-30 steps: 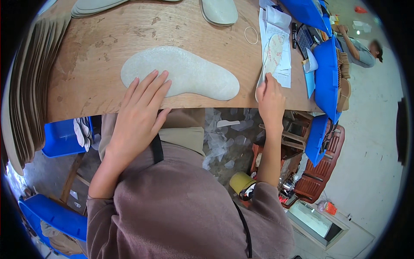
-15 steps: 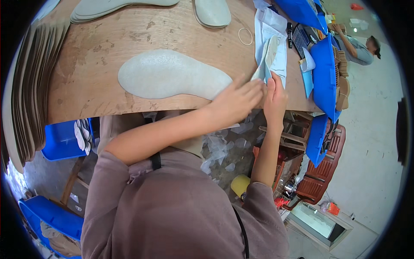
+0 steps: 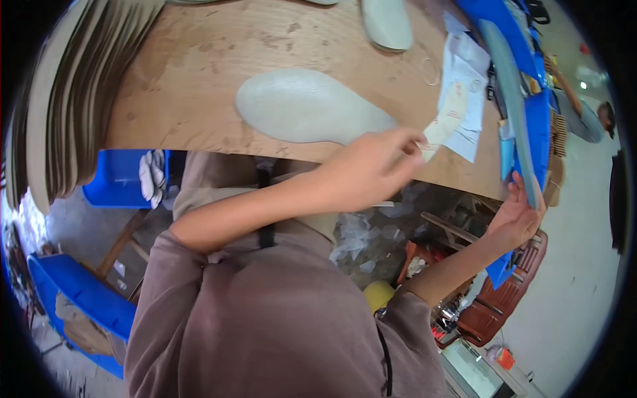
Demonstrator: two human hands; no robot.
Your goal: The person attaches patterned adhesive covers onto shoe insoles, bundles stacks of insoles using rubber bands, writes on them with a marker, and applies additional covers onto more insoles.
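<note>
My left hand (image 3: 371, 169) reaches across the table's near edge, thumb and fingers pinched on one end of a curved cream strip (image 3: 450, 114) with red print. Farther right, my right hand (image 3: 519, 215) grips the lower end of a long, thin grey-blue insole (image 3: 512, 99), which stands edge-on and tilts up and away. A pale grey insole (image 3: 302, 106) lies flat on the wooden table (image 3: 192, 73), its narrow end close to my left hand. The strip and the insole in my right hand are apart.
Stacked insoles (image 3: 79, 86) stand at the table's left end, and another insole (image 3: 387, 26) lies at the back. White papers (image 3: 468, 79) lie on the right, beside blue bins (image 3: 541, 126). Below are a blue tray (image 3: 119, 179) and translucent scraps (image 3: 361, 235). A person (image 3: 584, 119) is at far right.
My hands, close together before, have moved apart. The right one has swung right with the grey-blue insole, while the cream strip now shows separately in my left fingers. The view has shifted.
</note>
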